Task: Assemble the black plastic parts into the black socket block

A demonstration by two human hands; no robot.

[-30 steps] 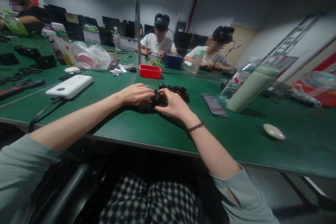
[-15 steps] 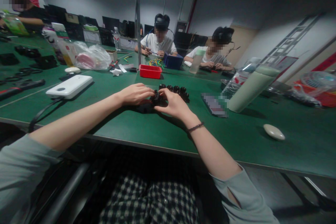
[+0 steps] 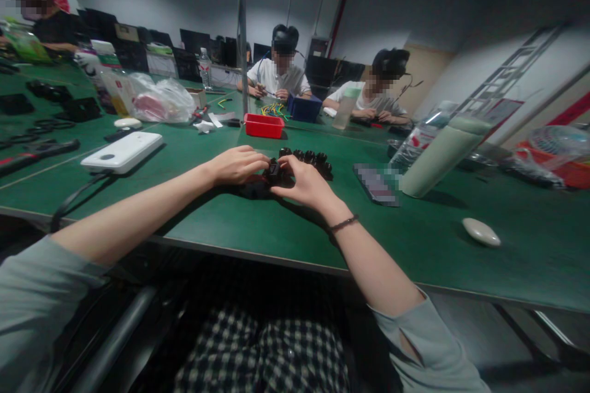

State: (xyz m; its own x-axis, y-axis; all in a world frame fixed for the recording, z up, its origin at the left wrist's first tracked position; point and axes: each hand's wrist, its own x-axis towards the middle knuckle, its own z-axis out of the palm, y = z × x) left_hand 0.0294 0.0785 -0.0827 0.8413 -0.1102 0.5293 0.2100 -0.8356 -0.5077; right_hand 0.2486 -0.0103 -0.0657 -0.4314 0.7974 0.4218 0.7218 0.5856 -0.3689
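Note:
A small black part (image 3: 273, 168) is held between the fingertips of both my hands, low over the green table (image 3: 295, 233). My left hand (image 3: 238, 166) closes on it from the left, palm down. From the right, my right hand (image 3: 302, 181) grips it with thumb and fingers. Several black pieces (image 3: 318, 163) stand in rows just behind my right hand. Beneath my left fingers lies another dark object (image 3: 255, 189), mostly hidden, so its shape is unclear.
Ahead is a red tray (image 3: 264, 126). To the left lies a white power bank (image 3: 122, 152) with a cable. On the right are a phone (image 3: 377, 184), a green tumbler (image 3: 445, 156) and a pale oval object (image 3: 480, 231). Two people sit across the table.
The small black part has turned slightly between my fingers, and a face with a light mark now shows. Both hands are in nearly the same place.

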